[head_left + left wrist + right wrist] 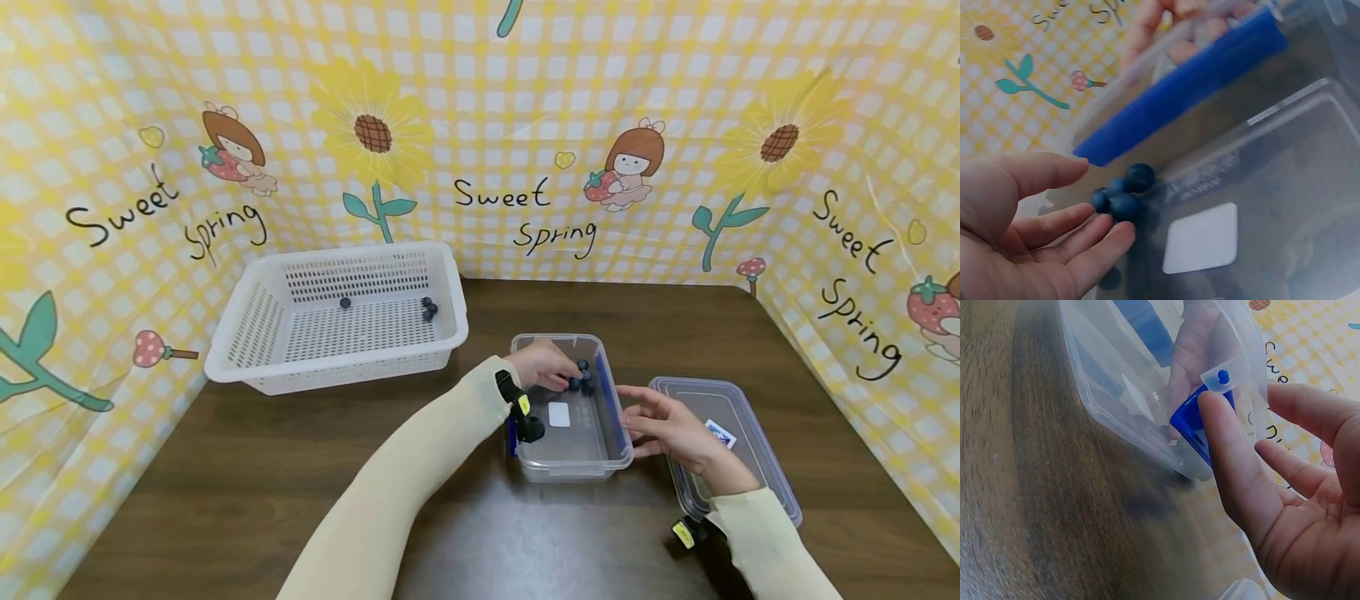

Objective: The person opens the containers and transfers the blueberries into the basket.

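Note:
Inside the clear plastic box (573, 454), my left hand (542, 364) reaches over the near-left wall with its fingers spread. Several blueberries (1125, 205) lie in a cluster just beyond those fingertips, and the left wrist view shows none pinched between thumb and fingers. My right hand (678, 433) is at the box's right side, fingers extended along the outer wall. Its thumb rests against the blue clip (1194, 419) in the right wrist view. A white label (1202, 239) is visible on the box floor.
A white perforated basket (348, 364) stands at the back left, with a lone blueberry (345, 303) and a small group of blueberries (428, 310) inside. Under the right forearm lies a clear lid (738, 417) with a sticker. Patterned cloth (495, 125) surrounds the brown table (262, 483).

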Demonstrator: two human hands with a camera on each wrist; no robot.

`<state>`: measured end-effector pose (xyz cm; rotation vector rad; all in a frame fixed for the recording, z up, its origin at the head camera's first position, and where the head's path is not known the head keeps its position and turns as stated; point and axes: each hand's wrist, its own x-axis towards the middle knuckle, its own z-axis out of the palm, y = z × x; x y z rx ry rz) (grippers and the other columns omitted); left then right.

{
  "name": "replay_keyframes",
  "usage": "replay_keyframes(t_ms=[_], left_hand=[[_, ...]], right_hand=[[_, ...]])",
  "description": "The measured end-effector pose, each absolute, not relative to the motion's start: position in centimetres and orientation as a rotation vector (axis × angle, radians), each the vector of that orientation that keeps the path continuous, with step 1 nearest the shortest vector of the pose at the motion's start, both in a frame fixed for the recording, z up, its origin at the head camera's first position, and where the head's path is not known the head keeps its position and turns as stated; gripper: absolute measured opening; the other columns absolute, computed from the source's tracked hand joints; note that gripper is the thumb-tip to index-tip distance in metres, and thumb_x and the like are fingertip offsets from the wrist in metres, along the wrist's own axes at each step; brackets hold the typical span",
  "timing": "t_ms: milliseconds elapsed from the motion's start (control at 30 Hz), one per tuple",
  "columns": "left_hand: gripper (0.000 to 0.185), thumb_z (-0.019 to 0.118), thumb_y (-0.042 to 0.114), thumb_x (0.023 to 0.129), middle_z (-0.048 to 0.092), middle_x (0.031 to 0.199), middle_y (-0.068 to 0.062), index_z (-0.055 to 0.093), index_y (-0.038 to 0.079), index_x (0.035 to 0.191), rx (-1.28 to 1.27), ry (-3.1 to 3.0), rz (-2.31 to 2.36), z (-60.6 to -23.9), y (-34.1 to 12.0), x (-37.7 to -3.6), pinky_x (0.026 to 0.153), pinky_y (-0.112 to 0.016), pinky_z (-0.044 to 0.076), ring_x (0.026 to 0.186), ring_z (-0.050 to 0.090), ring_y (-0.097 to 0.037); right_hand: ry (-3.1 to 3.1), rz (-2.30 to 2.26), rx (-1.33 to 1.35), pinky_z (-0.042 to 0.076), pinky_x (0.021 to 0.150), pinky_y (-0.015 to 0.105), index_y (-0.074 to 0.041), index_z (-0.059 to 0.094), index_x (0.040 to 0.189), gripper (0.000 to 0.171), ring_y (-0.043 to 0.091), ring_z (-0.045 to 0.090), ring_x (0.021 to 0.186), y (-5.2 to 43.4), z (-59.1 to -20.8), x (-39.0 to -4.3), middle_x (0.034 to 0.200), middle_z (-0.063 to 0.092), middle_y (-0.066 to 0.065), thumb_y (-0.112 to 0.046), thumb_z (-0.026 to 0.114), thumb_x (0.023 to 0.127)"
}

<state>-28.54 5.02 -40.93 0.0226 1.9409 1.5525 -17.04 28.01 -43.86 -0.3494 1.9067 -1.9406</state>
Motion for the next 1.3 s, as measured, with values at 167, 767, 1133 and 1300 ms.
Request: replay_keyframes(t_ms=[167,767,1133,1300], left_hand=[[0.017,0.072,-0.009,0.083,0.070,0.088,-0.012,0.071,-0.011,0.100,0.031,2.014,1.521,-42.1,6.2,-28.7,0.077,-0.033,0.061,0.068,0.062,-0.018],[0.026,0.077,-0.009,0.079,0.067,0.096,-0.019,0.066,-0.007,0.103,0.061,2.065,1.544,-44.9,8.9,-28.3,0.072,-0.039,0.063,0.084,0.071,-0.032],[0.012,0.073,-0.013,0.082,0.065,0.072,-0.015,0.070,-0.012,0.093,0.070,2.042,1.580,-43.2,8.5,-27.2,0.067,-0.036,0.063,0.062,0.065,-0.022],[0.012,0.073,-0.011,0.082,0.068,0.071,-0.014,0.072,-0.015,0.093,0.095,1.968,1.650,-42.9,7.8,-27.2,0.065,-0.032,0.062,0.058,0.062,-0.016]], right_hand=[[1.909,-1.944,-0.347,0.062,0.070,0.035,-0.003,0.042,0.146,0.047,0.017,0.068,0.085,28.1,-43.9,-17.0,0.103,0.067,0.006,-0.002,0.056,0.101],[1.876,-1.950,-0.349,0.062,0.071,0.035,-0.010,0.049,0.142,0.043,0.016,0.068,0.084,28.1,-43.8,-17.1,0.103,0.066,0.006,-0.002,0.057,0.100],[1.856,-1.966,-0.382,0.062,0.070,0.034,-0.020,0.055,0.136,0.041,0.016,0.068,0.084,28.2,-43.9,-17.2,0.103,0.066,0.005,-0.001,0.056,0.100],[1.839,-1.980,-0.399,0.062,0.069,0.033,-0.022,0.056,0.135,0.041,0.016,0.068,0.084,28.1,-44.1,-17.1,0.103,0.066,0.006,0.000,0.056,0.100]])
